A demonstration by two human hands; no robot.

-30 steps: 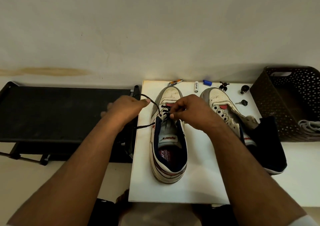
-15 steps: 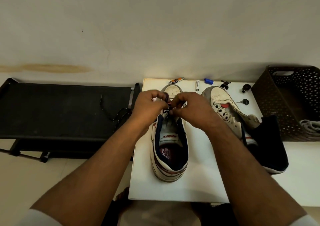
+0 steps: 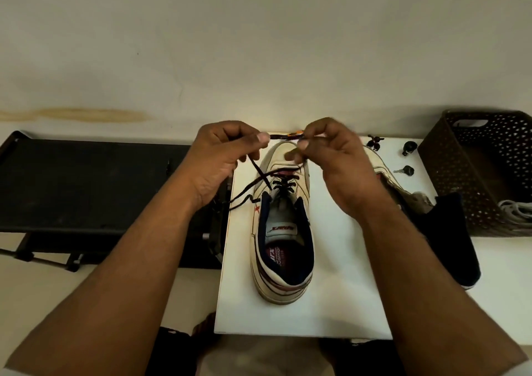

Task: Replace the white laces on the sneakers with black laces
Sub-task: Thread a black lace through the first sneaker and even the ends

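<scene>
Pinching the black lace (image 3: 283, 136) taut above the sneaker (image 3: 283, 231), I see my left hand (image 3: 221, 156) and right hand (image 3: 331, 156) risk uneven ends (if either grip slips).

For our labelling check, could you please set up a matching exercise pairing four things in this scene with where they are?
Things:
1. black lace
2. white laces
3. near sneaker
4. dark basket

Places:
A. standing right of the white board
B. pinched between both hands
C. lying inside the basket
D. resting on the middle of the white board

Pairs: 1-B, 2-C, 3-D, 4-A
</scene>
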